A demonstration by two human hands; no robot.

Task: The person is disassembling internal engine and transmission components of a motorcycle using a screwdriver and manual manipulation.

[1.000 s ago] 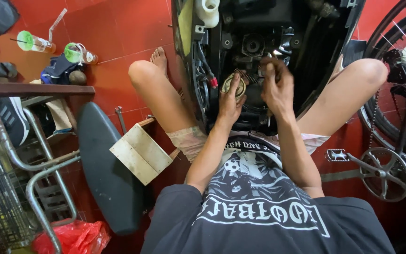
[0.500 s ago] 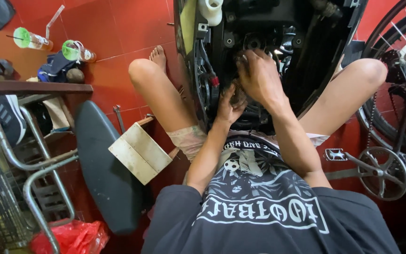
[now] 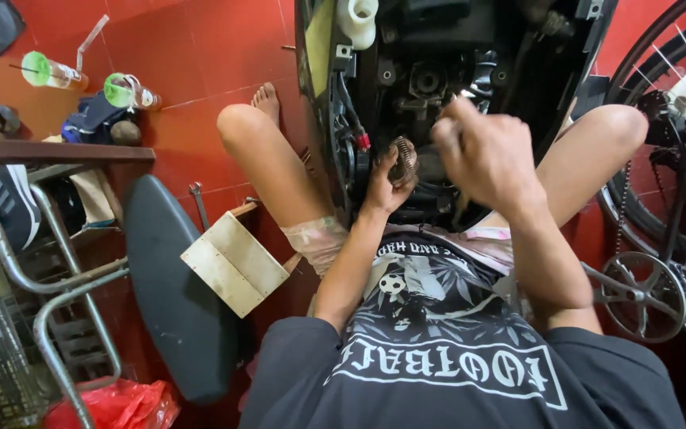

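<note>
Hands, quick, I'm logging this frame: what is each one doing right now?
Left hand: closed around a coiled metal spring at the engine.
Right hand: raised, blurred, fingers curled; holding anything cannot be told.

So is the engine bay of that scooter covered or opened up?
Opened up: the scooter has no cover over its dark engine parts, which lie bare. The left hand holds a round ribbed part there; the right hand is raised beside it.

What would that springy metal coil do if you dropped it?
The coil spring in the left hand looks like rounded metal, so it would probably bounce and roll on the hard red tile floor. It seems stiff, not floppy.
</note>
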